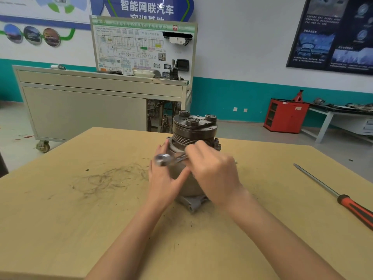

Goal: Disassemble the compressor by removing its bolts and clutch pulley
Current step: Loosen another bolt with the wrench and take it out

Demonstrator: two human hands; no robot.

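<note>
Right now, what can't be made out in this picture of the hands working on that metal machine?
All in the head view:
1. Which bolt, if any, the blurred shiny silver wrench meets on the grey metal compressor: the left hand and right hand cover it.
2. The wrench's handle: inside the right hand's grip.
3. The end of the red-and-black-handled screwdriver: cut off by the right edge.
4. Print on the wall posters: too small.

One compressor (pixel 192 136), one wrench (pixel 168 159), one screwdriver (pixel 334 193), one table (pixel 80 219)
</note>
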